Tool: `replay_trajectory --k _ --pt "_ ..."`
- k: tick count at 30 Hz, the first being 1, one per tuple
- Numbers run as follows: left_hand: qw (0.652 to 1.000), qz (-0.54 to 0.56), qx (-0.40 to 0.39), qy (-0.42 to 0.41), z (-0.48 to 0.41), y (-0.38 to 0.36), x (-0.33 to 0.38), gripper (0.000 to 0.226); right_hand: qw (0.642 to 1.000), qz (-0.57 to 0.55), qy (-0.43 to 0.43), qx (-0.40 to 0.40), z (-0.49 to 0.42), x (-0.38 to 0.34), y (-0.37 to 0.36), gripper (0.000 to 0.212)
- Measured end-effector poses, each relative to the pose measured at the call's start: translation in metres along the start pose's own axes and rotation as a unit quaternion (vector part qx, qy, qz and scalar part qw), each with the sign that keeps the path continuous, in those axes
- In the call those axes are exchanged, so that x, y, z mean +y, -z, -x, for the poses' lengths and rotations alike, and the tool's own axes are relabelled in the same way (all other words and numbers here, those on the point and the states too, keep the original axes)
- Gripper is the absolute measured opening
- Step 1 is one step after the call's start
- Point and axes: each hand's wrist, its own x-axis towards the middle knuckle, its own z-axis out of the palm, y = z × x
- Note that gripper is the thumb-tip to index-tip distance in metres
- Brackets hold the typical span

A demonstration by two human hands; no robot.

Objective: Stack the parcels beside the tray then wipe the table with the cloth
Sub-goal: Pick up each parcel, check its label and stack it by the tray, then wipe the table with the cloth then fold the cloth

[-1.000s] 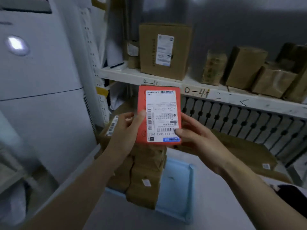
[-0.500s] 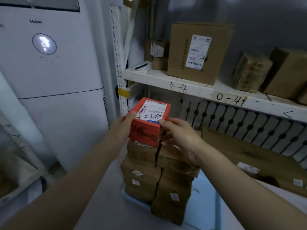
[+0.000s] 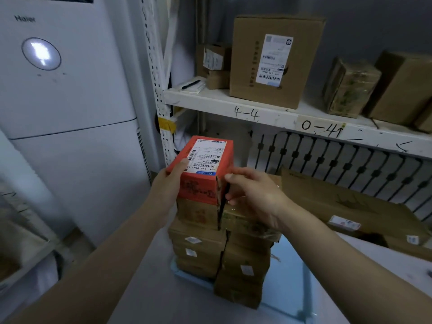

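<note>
A red parcel (image 3: 205, 188) with a white label on top lies flat on the left of two stacks of brown parcels (image 3: 198, 242). My left hand (image 3: 167, 185) grips its left side, thumb on the top face. My right hand (image 3: 252, 195) holds its right edge with curled fingers, above the lower right stack (image 3: 245, 260). Both stacks stand on the left part of a light blue tray (image 3: 292, 277), which lies on a white table (image 3: 145, 288). No cloth is in view.
A white standing air conditioner (image 3: 65, 113) fills the left. Behind the stacks runs a white shelf (image 3: 268, 113) with several cardboard boxes (image 3: 275, 59). A long flat carton (image 3: 350, 206) lies on the table at the right.
The red parcel was held upright with its label facing me; it has been tipped flat and lowered onto the left stack. Both hands stayed on it.
</note>
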Motion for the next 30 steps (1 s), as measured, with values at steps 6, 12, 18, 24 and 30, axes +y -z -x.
replay_trajectory --k 6,12,18,24,30 --pt "0.996 -0.027 0.08 -0.024 0.011 -0.004 0.002 0.05 1.0 -0.016 0.007 -0.005 0.012 -0.001 0.015 0.017" --pt "0.943 -0.115 0.23 -0.213 0.05 -0.033 0.016 0.043 0.999 -0.039 0.007 0.002 0.026 0.007 0.035 0.031" --pt "0.864 -0.191 0.157 -0.44 0.093 -0.097 0.013 0.03 0.996 -0.078 0.003 0.044 0.044 0.034 0.072 0.031" --pt "0.816 -0.276 -0.044 -0.506 0.127 -0.189 -0.055 0.019 0.98 -0.127 -0.042 0.15 0.077 0.092 0.143 0.024" --pt "0.827 -0.404 -0.284 -0.269 0.135 -0.269 -0.18 0.046 0.936 -0.154 -0.137 0.286 0.128 0.193 0.247 0.029"
